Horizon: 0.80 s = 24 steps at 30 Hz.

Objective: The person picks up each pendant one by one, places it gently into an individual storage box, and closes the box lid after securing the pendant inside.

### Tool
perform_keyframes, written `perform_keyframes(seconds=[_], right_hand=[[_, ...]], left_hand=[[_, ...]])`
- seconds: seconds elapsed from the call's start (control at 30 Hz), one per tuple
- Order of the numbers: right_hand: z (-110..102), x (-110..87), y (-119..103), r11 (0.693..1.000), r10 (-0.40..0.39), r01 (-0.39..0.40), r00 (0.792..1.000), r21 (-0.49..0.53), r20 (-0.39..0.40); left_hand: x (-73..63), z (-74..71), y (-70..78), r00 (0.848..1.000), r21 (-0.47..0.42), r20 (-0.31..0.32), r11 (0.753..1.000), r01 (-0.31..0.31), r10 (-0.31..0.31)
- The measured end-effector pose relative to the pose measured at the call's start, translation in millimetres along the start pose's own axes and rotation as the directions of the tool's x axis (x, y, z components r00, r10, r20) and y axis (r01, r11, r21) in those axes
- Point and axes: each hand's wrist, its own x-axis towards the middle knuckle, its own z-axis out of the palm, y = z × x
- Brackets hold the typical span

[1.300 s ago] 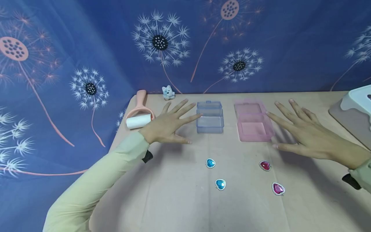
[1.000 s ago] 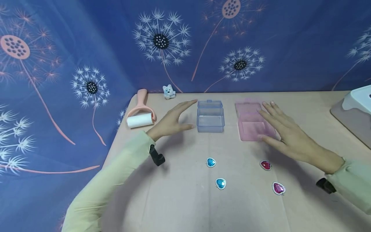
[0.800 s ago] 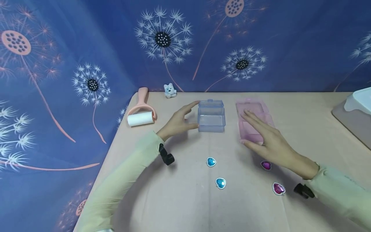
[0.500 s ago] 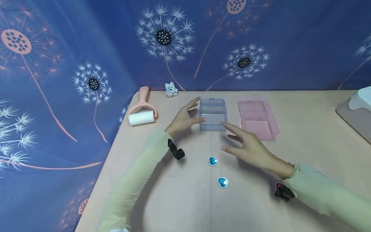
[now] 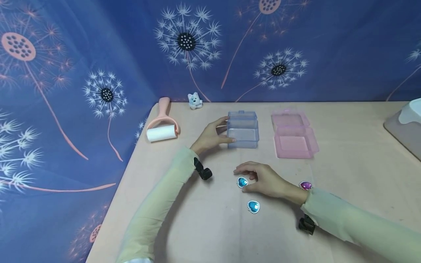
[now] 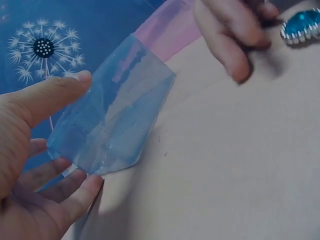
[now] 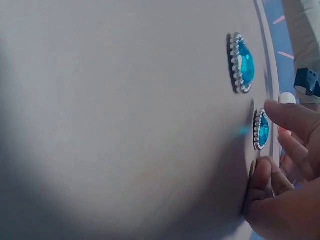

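At the left end of a clear blue box (image 5: 243, 138), lid up, my left hand (image 5: 212, 136) holds on with the thumb at the front corner and fingers behind. The left wrist view shows the same box (image 6: 115, 110) between thumb and fingertips. My right hand (image 5: 264, 179) is low over the table, thumb and bent fingers on either side of a blue rhinestone gem (image 5: 242, 182). In the right wrist view that gem (image 7: 261, 129) lies on the cloth between thumb and fingertips, with small gaps. A second blue gem (image 5: 253, 206) lies nearer the body.
To the right of the blue box is a clear pink box (image 5: 294, 144), lid up. One pink gem (image 5: 305, 185) peeks out beside the right sleeve. A lint roller (image 5: 162, 133) and small dog figurine (image 5: 195, 100) sit at the back left. A white-and-grey container (image 5: 402, 122) stands far right.
My right hand has swept left and down from beside the pink box to the upper blue gem. My left hand has moved right onto the blue box. The right forearm now covers one pink gem.
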Motion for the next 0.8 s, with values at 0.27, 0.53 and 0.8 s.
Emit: perform_keyframes(seconds=[0.27,0.53,0.8], right_hand=[[1.8,3.3,-0.7,0.991,-0.092,0.092,0.996,-0.1,0.006],[3.0,4.5,-3.7,0.98,-0.124,0.124,0.992,-0.154,0.009],[1.0,3.9,-6.3,0.983,-0.109,0.101,0.993,-0.153,-0.049]], left_hand=[[-4.0,1.5,-0.6,0.999,0.054,-0.033,0.998,-0.024,0.026],[-5.8,0.7,-8.4,0.994,0.095,-0.068,0.993,-0.076,0.083],[-3.3,3.9,-13.7,0.991,0.132,-0.057,0.985,-0.114,0.122]])
